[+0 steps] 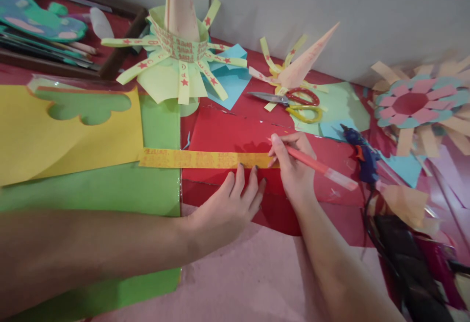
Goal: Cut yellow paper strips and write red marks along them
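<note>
A yellow paper strip [209, 159] with rows of red handwriting lies across the red paper [227, 131] and onto the green sheet [161, 126]. The fingertips of my left hand [235, 197], spread apart, rest on the strip's lower edge. My right hand [295, 165] grips a red pen [312, 163] near its tip, at the strip's right end. The pen's rear slants down to the right. My right hand covers that end of the strip.
Behind are scissors [293, 102], a paper cone [310, 60] and a lettered paper crown [179, 43]. A glue gun [362, 153] and paper flower [407, 102] lie right. Cut yellow paper [73, 146] and a tool tray [121, 43] are left; a wall stands behind.
</note>
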{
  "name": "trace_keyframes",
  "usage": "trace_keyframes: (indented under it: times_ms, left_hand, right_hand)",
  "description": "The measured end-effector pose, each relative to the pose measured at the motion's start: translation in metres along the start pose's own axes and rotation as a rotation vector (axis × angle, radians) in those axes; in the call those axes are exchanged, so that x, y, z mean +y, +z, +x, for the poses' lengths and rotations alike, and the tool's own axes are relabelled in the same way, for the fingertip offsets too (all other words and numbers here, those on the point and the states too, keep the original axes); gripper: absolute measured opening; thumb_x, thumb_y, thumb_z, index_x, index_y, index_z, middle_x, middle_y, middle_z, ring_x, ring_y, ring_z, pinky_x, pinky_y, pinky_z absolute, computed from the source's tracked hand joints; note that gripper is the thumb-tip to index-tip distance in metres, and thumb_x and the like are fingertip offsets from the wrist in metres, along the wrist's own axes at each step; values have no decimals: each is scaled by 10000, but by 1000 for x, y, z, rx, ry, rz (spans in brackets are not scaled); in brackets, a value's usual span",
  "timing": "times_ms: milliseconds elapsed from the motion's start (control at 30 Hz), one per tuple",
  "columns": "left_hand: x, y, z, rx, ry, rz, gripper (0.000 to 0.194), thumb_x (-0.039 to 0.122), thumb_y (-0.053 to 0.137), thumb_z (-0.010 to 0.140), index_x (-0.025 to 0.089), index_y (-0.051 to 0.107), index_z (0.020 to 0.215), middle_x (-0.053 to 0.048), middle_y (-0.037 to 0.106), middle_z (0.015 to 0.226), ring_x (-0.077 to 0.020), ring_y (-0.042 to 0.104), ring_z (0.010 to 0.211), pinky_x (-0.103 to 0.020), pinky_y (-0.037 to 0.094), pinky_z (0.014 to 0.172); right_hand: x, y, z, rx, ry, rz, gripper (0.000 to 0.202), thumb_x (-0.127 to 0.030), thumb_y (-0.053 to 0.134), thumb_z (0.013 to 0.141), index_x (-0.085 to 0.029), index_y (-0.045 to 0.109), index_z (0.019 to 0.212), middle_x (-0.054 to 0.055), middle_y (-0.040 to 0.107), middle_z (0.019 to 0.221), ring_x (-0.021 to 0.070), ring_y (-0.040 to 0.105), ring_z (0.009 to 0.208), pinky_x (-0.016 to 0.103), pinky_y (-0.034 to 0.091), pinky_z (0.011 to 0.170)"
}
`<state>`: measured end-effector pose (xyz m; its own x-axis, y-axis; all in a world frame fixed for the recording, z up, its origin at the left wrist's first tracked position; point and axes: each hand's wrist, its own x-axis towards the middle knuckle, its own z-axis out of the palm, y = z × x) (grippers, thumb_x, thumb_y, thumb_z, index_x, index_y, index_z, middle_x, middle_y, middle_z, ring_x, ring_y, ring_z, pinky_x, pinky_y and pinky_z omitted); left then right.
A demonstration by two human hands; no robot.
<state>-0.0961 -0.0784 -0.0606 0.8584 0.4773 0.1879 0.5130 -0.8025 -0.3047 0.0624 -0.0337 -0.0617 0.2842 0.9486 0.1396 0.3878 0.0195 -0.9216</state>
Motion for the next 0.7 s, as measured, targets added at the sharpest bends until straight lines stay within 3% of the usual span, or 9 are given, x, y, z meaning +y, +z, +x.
trace_keyframes:
  times_ms: [200, 367, 700]
  left_hand:
    - [0, 1, -1, 9, 1, -3, 443, 176, 353, 855, 70, 513, 1254, -176, 566, 1245, -339, 581, 1067, -400, 492, 823]
    - [0, 2, -1, 16, 2, -12, 432, 184, 362, 858, 64, 518, 1243, -187, 570, 1235, -338, 584, 1065, -411, 487, 817]
    - [0, 3, -1, 22, 8, -14, 429, 197, 390, 846, 61, 531, 1227, -186, 583, 1218, -340, 588, 1055, -408, 493, 813]
  right_hand:
    - [1, 2, -4, 42, -6, -71, 434, -412, 535, 805, -204, 272, 531, -83, 279, 455, 51, 378, 420, 211, 318, 443]
    - [5, 2, -2, -10, -132, -242, 389, -295, 505, 812, -203, 255, 528, -80, 252, 467, 54, 269, 446, 213, 282, 453]
    - [3, 5, -2, -30, -132, -256, 358, -195, 474, 760, -206, 214, 514, -76, 220, 470, 60, 239, 460, 213, 242, 450]
